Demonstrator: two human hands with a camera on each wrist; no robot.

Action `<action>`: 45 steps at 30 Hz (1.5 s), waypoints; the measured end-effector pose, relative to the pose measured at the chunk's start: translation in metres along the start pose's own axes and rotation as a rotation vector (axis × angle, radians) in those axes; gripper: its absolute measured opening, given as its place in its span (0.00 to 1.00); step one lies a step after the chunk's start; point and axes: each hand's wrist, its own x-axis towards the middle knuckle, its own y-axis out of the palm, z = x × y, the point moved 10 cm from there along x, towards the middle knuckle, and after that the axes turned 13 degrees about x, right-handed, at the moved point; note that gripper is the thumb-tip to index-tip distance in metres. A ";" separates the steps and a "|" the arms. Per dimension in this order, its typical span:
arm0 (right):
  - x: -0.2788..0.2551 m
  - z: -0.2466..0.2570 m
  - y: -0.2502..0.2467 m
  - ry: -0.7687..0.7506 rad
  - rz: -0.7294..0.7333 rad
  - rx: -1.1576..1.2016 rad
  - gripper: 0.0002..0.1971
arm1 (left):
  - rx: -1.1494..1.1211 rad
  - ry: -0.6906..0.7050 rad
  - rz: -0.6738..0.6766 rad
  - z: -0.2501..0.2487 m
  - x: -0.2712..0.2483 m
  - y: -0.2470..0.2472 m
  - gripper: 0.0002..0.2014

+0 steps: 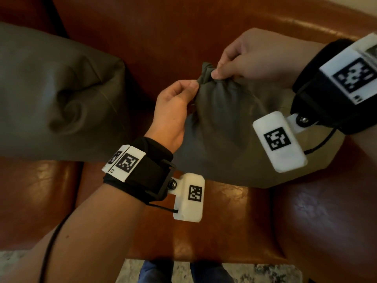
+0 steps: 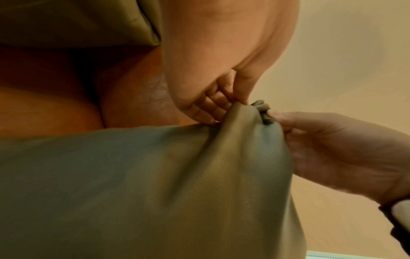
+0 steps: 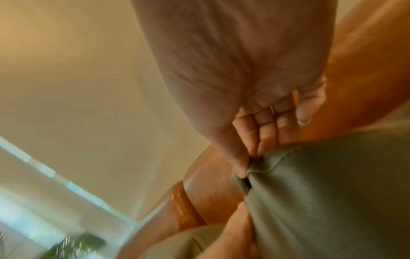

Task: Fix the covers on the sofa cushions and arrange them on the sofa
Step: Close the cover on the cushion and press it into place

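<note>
From the head camera I saw my left hand (image 1: pixel 173 111) and right hand (image 1: pixel 251 58) both pinching the bunched corner of an olive cushion (image 1: pixel 228 127) that sat on the brown leather sofa (image 1: pixel 204 227). The left thumb and forefinger nipped the fabric just below the peak; the right thumb pressed the gathered tip against the forefinger. The cushion's right edge was hidden behind my right wrist unit, so I could not make out its whole outline. A second olive cushion (image 1: pixel 57 92) lay to the left on the seat, cut off by the frame edge. The picture was soft, and I could not tell whether a zip or opening sat at the pinched corner.

In the left wrist view the cushion (image 2: pixel 155 184) filled the lower half. My left fingertips (image 2: pixel 213 108) were curled onto the raised fold, and the right hand (image 2: pixel 332 149) came in from the right, with its thumb on the puckered tip. The second cushion (image 2: pixel 77 21) showed only as a slice at top left.

The right wrist view was heavily blurred. My right hand (image 3: pixel 255 122) gripped the cover's corner with curled fingers, the cushion (image 3: pixel 332 192) spread below, and the left hand (image 3: pixel 241 233) was a smear at the bottom edge, its grip unreadable there.
</note>
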 end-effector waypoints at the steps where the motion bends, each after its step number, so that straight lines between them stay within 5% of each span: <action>1: -0.001 -0.006 0.000 0.057 0.015 0.073 0.09 | -0.022 -0.004 0.006 0.002 0.000 0.001 0.10; 8: -0.005 -0.041 0.018 0.386 0.130 0.509 0.12 | -0.045 0.011 -0.053 0.000 -0.003 -0.001 0.07; 11: -0.001 -0.039 0.007 0.309 0.011 0.492 0.06 | 0.137 0.159 -0.223 -0.019 -0.005 -0.015 0.02; 16: -0.003 -0.022 0.000 0.187 -0.083 0.390 0.06 | 0.406 0.301 -0.160 -0.041 -0.011 0.000 0.09; 20: -0.016 0.002 -0.002 -0.013 -0.130 0.175 0.07 | 0.297 0.255 -0.183 -0.036 -0.011 -0.003 0.08; 24: -0.023 0.007 0.012 -0.142 -0.140 0.032 0.18 | 0.086 0.154 -0.156 -0.028 -0.011 -0.008 0.10; 28: -0.024 0.012 0.014 -0.241 -0.195 -0.055 0.11 | 0.071 0.149 -0.112 -0.029 -0.014 -0.004 0.11; 35: -0.022 0.003 0.016 -0.198 -0.107 0.036 0.10 | 0.343 0.313 -0.289 -0.053 -0.014 -0.017 0.05; 38: -0.023 0.005 0.020 -0.216 -0.061 0.014 0.12 | 0.390 0.296 -0.234 -0.057 -0.008 -0.013 0.02; 45: -0.022 -0.003 0.025 -0.143 0.020 0.070 0.13 | 0.239 0.213 -0.076 -0.042 -0.017 0.001 0.13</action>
